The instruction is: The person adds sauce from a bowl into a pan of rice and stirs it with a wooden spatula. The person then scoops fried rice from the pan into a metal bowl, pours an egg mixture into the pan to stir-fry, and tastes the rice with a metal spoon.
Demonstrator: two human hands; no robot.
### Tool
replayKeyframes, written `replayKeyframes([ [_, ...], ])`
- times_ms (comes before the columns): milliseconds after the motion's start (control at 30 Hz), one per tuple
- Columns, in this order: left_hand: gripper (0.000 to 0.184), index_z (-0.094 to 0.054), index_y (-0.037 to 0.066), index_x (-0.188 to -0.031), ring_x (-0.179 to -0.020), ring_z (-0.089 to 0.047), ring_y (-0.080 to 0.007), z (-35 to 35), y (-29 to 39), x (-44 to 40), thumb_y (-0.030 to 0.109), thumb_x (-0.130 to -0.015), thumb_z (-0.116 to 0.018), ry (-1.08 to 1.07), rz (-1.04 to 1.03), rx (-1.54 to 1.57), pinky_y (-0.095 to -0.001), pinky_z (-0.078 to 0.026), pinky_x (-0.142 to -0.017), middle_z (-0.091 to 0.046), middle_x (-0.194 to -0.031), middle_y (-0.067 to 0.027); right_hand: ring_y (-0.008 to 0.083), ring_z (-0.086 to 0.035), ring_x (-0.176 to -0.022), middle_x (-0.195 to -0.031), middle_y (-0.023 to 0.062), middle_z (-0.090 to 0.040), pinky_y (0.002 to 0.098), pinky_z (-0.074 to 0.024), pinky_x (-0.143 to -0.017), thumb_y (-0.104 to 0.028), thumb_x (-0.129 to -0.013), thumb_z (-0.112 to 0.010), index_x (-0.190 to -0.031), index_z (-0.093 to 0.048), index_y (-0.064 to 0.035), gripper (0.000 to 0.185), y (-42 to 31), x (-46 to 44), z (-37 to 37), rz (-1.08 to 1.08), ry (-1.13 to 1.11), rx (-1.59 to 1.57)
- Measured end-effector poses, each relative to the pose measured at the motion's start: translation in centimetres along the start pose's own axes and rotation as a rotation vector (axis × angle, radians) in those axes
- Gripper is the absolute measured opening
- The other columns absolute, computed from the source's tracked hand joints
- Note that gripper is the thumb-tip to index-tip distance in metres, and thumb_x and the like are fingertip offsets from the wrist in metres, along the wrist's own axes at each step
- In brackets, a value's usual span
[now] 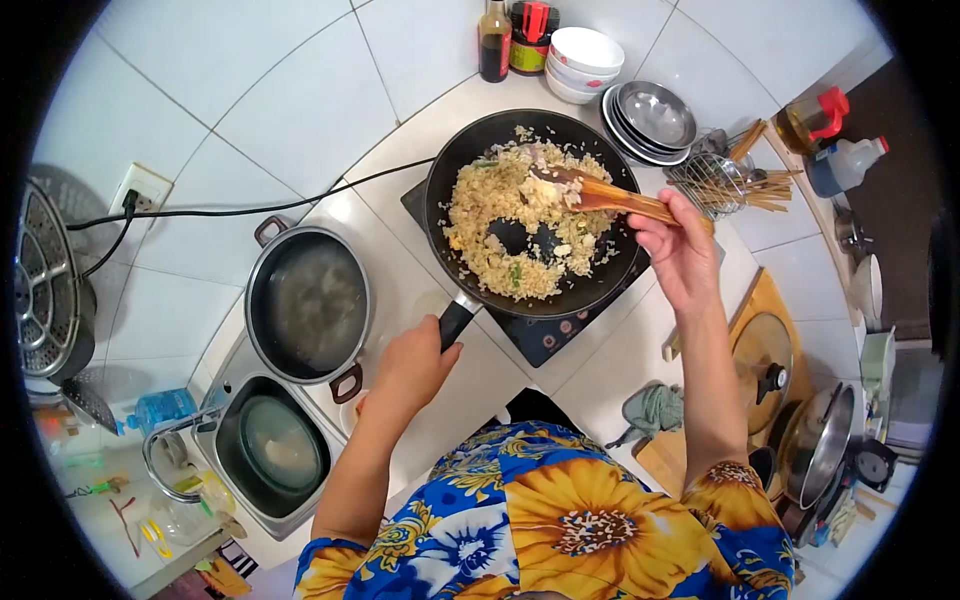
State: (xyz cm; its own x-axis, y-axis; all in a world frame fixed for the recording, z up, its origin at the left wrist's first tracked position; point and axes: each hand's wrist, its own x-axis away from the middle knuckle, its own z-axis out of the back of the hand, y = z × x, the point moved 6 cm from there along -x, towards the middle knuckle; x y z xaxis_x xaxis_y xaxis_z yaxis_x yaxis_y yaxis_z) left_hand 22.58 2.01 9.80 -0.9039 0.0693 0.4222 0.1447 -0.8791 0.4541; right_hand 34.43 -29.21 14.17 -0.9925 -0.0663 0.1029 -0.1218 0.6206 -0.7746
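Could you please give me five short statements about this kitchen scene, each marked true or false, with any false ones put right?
1. The left hand grips the handle of the pan. True.
2. The right hand holds a metal ladle. False: the right hand holds a wooden spatula.
3. There is rice in the pan. True.
4. The wall socket has nothing plugged in. False: a black plug sits in the wall socket.
5. The white bowls are stacked. True.
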Motion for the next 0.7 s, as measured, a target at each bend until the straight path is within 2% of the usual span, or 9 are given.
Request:
replayKeyframes([
  [67,0.038,-0.053,-0.002,-0.103,-0.079,-0.061,-0.0441,-0.1,0.0,-0.1,0.029,-0.086,-0.064,-0.017,0.023,-0.010,-0.0509,-0.047,-0.071,-0.063,-0.081,-0.0257,0.0345,-0.069,-0.084,-0.101,0.0220,-0.064,0.0334,-0.0618,-0.065,-0.016,-0.097,-0.050,-0.108,-0.056,0.0039,0.024,-1.4,0.6,-1.0,-0.026,-0.114,-0.080],
  [233,0.032,-0.051,-0.002,-0.094,-0.073,-0.061,-0.0446,0.2,0.4,-0.1,0.027,-0.085,-0.064,0.023,-0.001,-0.011,-0.0512,-0.047,-0.066,-0.063,-0.078,-0.0246,0.0310,-0.069,-0.070,-0.086,0.0233,-0.063,0.0315,-0.0591,-0.049,-0.020,-0.099,-0.042,-0.102,-0.050,0.0007,0.022,-4.2,2.9,-3.3,-0.044,-0.039,-0.133],
  [300,0.033,-0.051,-0.001,-0.097,-0.071,-0.060,-0.0450,0.1,0.3,-0.3,0.028,-0.085,-0.065,0.055,-0.054,-0.016,-0.0513,-0.047,-0.064,-0.063,-0.077,-0.0240,0.0297,-0.065,-0.060,-0.081,0.0263,-0.060,0.0308,-0.0560,-0.044,-0.020,-0.099,-0.041,-0.099,-0.047,-0.0002,0.021,-5.1,3.9,-4.0,0.023,-0.136,-0.175],
  [400,0.035,-0.050,0.000,-0.099,-0.071,-0.060,-0.0451,0.2,0.3,-0.6,0.029,-0.085,-0.065,-0.006,0.036,0.002,-0.0517,-0.047,-0.064,-0.063,-0.077,-0.0239,0.0281,-0.061,-0.048,-0.075,0.0300,-0.057,0.0299,-0.0521,-0.038,-0.021,-0.098,-0.040,-0.095,-0.044,-0.0013,0.020,-6.1,4.8,-5.0,0.099,-0.258,-0.239],
  [433,0.040,-0.052,0.002,-0.111,-0.080,-0.061,-0.0456,0.0,0.2,-0.7,0.030,-0.085,-0.066,-0.093,0.130,0.014,-0.0513,-0.048,-0.070,-0.063,-0.086,-0.0260,0.0278,-0.060,-0.045,-0.073,0.0308,-0.057,0.0298,-0.0513,-0.037,-0.021,-0.098,-0.039,-0.094,-0.043,-0.0015,0.020,-6.5,4.7,-5.3,0.113,-0.284,-0.254],
  [533,0.042,-0.052,0.002,-0.112,-0.080,-0.062,-0.0449,0.1,0.5,-0.6,0.029,-0.085,-0.066,-0.081,0.150,0.012,-0.0507,-0.048,-0.069,-0.064,-0.086,-0.0256,0.0319,-0.061,-0.047,-0.076,0.0355,-0.057,0.0331,-0.0539,-0.039,-0.021,-0.098,-0.041,-0.093,-0.044,0.0004,0.022,-7.8,4.1,-7.0,0.022,-0.312,-0.241],
  [567,0.042,-0.052,0.002,-0.113,-0.079,-0.062,-0.0442,-0.1,0.3,-0.7,0.029,-0.085,-0.066,-0.063,0.150,0.020,-0.0501,-0.048,-0.069,-0.064,-0.085,-0.0251,0.0242,-0.050,-0.041,-0.064,0.0240,-0.053,0.0287,-0.0440,-0.037,-0.015,-0.097,-0.043,-0.087,-0.045,-0.0043,0.015,-8.1,3.7,-8.0,-0.017,-0.293,-0.139],
  [667,0.042,-0.053,0.001,-0.112,-0.079,-0.063,-0.0437,0.0,0.8,-0.7,0.029,-0.084,-0.067,-0.055,0.156,0.008,-0.0489,-0.049,-0.069,-0.064,-0.085,-0.0245,0.0429,-0.067,-0.071,-0.090,0.0412,-0.056,0.0430,-0.0613,-0.065,-0.017,-0.099,-0.042,-0.096,-0.047,0.0046,0.022,-8.5,3.5,-5.3,-0.055,-0.417,-0.334],
  [700,0.042,-0.053,0.000,-0.112,-0.078,-0.063,-0.0431,-0.3,0.6,-0.7,0.028,-0.084,-0.068,-0.048,0.146,0.028,-0.0476,-0.049,-0.068,-0.064,-0.084,-0.0241,0.0441,-0.067,-0.076,-0.092,0.0412,-0.056,0.0449,-0.0606,-0.070,-0.016,-0.100,-0.042,-0.097,-0.047,0.0048,0.022,-8.5,3.3,-5.5,-0.152,-0.485,-0.305],
])
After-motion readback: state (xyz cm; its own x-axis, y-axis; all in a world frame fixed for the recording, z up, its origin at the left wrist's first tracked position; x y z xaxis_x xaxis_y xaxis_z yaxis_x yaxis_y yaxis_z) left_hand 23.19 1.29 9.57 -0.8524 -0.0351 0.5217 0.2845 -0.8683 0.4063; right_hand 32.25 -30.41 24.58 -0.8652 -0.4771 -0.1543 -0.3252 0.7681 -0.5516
